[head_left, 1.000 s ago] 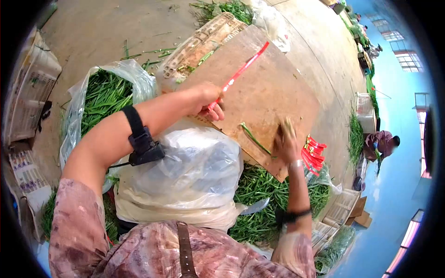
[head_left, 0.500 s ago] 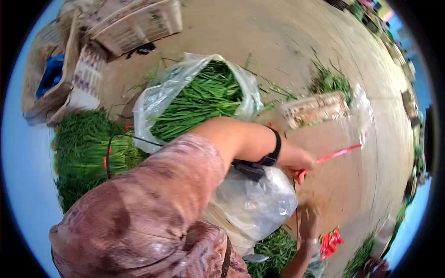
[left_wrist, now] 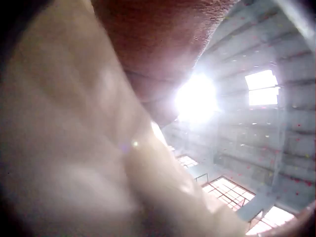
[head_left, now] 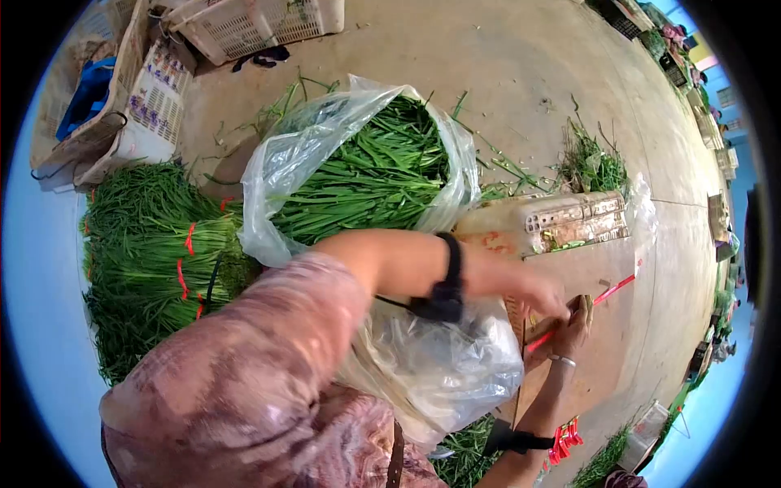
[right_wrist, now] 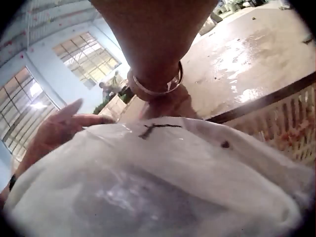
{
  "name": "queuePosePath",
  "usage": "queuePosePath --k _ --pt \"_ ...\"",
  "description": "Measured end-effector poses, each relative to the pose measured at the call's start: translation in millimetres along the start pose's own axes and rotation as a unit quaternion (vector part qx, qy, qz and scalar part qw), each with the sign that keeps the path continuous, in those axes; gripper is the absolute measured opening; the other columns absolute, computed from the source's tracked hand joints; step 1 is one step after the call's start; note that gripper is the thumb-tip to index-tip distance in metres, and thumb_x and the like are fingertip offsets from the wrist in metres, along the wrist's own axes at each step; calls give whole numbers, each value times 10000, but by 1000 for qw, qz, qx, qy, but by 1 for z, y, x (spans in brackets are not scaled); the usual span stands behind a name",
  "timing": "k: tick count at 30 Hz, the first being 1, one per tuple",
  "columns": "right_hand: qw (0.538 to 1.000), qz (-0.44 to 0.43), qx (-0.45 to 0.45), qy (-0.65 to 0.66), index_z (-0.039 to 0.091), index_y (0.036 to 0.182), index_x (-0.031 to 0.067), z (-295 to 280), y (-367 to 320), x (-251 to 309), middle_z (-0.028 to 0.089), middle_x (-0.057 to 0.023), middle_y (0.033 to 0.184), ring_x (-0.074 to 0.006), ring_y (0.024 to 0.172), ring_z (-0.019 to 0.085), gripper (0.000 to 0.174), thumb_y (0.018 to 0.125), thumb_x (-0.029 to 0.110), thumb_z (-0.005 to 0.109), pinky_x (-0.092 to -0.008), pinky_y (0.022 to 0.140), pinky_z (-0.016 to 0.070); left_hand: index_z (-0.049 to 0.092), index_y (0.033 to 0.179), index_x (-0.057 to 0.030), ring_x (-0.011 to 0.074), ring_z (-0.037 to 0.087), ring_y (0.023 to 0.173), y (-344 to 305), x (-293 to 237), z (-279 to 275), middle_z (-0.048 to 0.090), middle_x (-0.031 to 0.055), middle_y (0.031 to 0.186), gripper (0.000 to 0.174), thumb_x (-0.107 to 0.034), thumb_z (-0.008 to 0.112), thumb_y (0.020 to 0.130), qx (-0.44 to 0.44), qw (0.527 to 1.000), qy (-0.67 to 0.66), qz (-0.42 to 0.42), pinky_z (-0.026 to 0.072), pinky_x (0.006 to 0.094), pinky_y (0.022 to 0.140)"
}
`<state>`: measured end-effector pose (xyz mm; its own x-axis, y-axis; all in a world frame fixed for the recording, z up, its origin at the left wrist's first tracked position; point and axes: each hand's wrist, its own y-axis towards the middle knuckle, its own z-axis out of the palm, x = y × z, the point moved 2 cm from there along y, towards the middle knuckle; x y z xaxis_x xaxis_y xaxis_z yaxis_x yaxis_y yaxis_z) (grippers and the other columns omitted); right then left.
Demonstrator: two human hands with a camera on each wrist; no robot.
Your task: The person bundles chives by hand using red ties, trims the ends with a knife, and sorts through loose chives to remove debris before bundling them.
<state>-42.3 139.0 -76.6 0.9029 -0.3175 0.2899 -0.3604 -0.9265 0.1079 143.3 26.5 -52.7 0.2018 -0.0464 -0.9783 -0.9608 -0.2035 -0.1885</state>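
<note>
1. Red strip (head_left: 616, 289) on the brown board (head_left: 606, 346) shows in the head view alone; the right wrist view shows white plastic (right_wrist: 148, 168) up close.
2. It's narrow, slanting, its middle hidden by the right hand (head_left: 578, 325).
3. Left hand (head_left: 543, 294): blurred, fingers fairly straight, apparently gripping nothing.
4. Beyond, the right hand crosses the strip; its grip I cannot tell.

No legible text or numbers anywhere.

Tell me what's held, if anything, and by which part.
Cannot be told: the red strip shows either side of the right hand, its middle hidden; the left hand is blurred.
</note>
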Motion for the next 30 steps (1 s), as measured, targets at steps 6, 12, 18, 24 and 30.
queuePosePath --k 6,12,18,24,30 --pt "997 10 -27 -72 457 1246 10 -12 -7 -24 424 -207 1313 -321 1244 384 430 832 96 532 -382 1023 330 555 1112 13 314 493 1084 -152 98 -163 503 189 1177 664 -408 735 631 -372 858 348 -60 399 408 921" --pt "994 33 -21 -103 451 1259 16 -11 -15 -31 392 -201 1342 -330 1249 373 424 843 87 496 -385 1027 324 571 1060 43 311 356 1176 -152 185 -151 395 175 1258 677 -462 721 636 -205 737 616 -186 313 425 952" --pt "993 64 -30 -93 435 1274 17 -8 -21 -22 389 -182 1350 -319 1260 359 419 857 52 449 -381 1038 309 607 1021 55 297 334 1173 -117 216 -150 390 175 1263 644 -464 707 653 -38 772 589 -234 325 383 927" --pt "991 85 -31 -102 412 1292 18 -7 -22 -10 374 -183 1358 -317 1267 346 420 872 42 414 -377 1036 312 482 1155 145 371 339 1207 -111 281 -95 363 292 1302 560 -288 515 801 -257 644 687 -217 335 419 848" --pt "991 68 -32 -110 410 1291 16 -7 -23 -15 380 -186 1352 -320 1261 353 416 876 42 407 -382 1035 315 447 1185 101 310 457 1040 -96 270 -115 468 200 1184 497 -166 527 774 -328 735 518 -291 353 379 859"
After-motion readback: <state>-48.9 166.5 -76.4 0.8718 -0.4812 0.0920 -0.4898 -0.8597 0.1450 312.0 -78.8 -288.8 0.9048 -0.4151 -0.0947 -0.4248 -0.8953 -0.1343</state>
